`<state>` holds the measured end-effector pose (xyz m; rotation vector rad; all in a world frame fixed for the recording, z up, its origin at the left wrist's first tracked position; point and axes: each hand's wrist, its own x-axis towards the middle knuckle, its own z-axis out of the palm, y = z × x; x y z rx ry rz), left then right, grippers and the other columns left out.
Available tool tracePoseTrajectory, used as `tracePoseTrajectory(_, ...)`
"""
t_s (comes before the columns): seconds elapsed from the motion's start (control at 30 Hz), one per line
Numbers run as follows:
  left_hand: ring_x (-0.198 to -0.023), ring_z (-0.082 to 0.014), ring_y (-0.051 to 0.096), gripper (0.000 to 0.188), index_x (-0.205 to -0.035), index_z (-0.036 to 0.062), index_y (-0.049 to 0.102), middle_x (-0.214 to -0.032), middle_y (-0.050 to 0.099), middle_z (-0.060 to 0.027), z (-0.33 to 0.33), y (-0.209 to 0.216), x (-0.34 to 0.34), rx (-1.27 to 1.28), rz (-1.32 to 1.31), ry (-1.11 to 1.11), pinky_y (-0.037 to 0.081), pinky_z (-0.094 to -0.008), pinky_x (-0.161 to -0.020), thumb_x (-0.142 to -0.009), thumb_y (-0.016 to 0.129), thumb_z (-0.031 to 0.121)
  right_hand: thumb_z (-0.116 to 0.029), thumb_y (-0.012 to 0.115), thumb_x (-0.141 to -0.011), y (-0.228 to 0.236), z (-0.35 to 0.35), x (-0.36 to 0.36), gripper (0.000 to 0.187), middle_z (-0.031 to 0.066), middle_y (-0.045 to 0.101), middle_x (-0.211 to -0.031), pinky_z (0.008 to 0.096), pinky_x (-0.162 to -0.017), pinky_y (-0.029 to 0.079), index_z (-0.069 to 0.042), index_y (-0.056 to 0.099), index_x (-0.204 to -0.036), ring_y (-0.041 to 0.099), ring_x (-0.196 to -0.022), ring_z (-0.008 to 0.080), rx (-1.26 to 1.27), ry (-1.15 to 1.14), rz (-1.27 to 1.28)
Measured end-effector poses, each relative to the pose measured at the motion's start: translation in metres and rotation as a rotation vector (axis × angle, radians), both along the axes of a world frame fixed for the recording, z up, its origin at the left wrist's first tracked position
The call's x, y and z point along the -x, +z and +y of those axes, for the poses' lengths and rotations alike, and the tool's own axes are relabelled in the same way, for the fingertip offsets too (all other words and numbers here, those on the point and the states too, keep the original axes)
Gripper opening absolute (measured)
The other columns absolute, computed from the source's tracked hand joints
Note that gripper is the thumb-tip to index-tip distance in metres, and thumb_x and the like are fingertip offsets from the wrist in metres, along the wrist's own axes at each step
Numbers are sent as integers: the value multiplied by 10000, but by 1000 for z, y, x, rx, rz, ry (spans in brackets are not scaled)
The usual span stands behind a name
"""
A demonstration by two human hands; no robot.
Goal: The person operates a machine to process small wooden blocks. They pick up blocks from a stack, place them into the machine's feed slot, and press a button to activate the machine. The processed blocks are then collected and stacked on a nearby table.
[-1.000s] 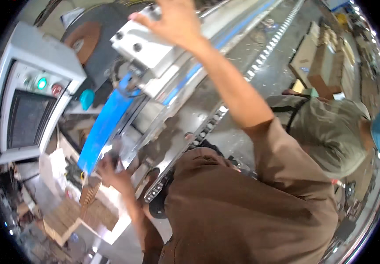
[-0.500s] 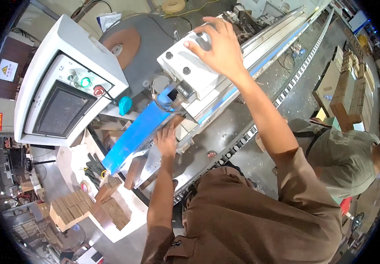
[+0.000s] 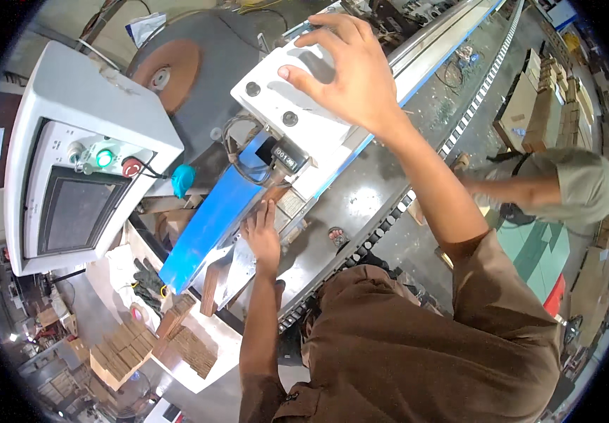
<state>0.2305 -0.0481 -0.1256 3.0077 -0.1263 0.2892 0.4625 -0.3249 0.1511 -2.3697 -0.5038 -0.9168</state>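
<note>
My right hand rests spread over the white machine head, its thumb and fingers apart above the black knobs. Below it a small counter box is fixed to the head, beside the end of a long blue guard. My left hand lies on the metal bed next to the guard, fingers stretched toward a brown wooden piece under the head. Whether the fingertips touch that piece is hard to see. Another wooden block stands near the bed's lower end.
A control cabinet with a dark screen and lit green button stands at left. Stacked wooden strips and dark gloves lie at lower left. A roller track runs alongside me. A co-worker is at right by a green surface.
The whole view has shifted slightly. Both my hands keep nearly the same places on the machine. The co-worker at right has moved, with an arm now stretched out and more green surface showing.
</note>
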Motion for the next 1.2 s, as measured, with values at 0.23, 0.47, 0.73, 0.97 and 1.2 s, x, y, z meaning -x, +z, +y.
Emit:
tracePoseTrajectory(0.23,-1202,-269,642,582,-1419,262,708,-1432,685,17,-21,-27,-23,-9,-32,-28,469,-499,-1072,-852,722,129,-502,851,-805,0,-6,1,513,190,627,-1424,536,-1165,457,-65,787,-1066,535,-1387,420,-137,42,95)
tracePoseTrajectory(0.47,-1074,-353,608,150,-979,114,783,-1081,713,-68,-71,-37,-59,-30,-103,175,447,-570,-1006,-886,740,223,-516,832,-838,0,-5,1,554,203,594,-1429,542,-1212,406,-46,759,-1123,486,-1427,434,-148,44,128)
tracePoseTrajectory(0.73,-1128,-330,659,242,-1164,161,797,-1165,778,-49,-16,-36,-17,70,-348,278,430,-538,-1022,-1054,643,312,-526,825,-842,2,3,0,604,203,584,-1438,527,-1233,384,-30,744,-1178,471,-1444,427,-150,43,120)
tracePoseTrajectory(0.97,-1233,-350,638,407,-1384,120,705,-1361,701,-90,92,58,130,-322,-209,645,464,-544,-1014,-1040,698,338,-565,808,-845,-11,-4,-1,696,210,574,-1449,520,-1226,392,-17,706,-1261,481,-1433,425,-118,-59,109)
tracePoseTrajectory(1.2,-1256,-402,639,385,-1399,59,690,-1350,711,-161,126,65,173,-266,-152,520,477,-580,-1021,-1071,648,256,-542,830,-807,-5,2,1,687,236,595,-1437,536,-1185,441,-32,721,-1254,518,-1400,446,-67,-47,103)
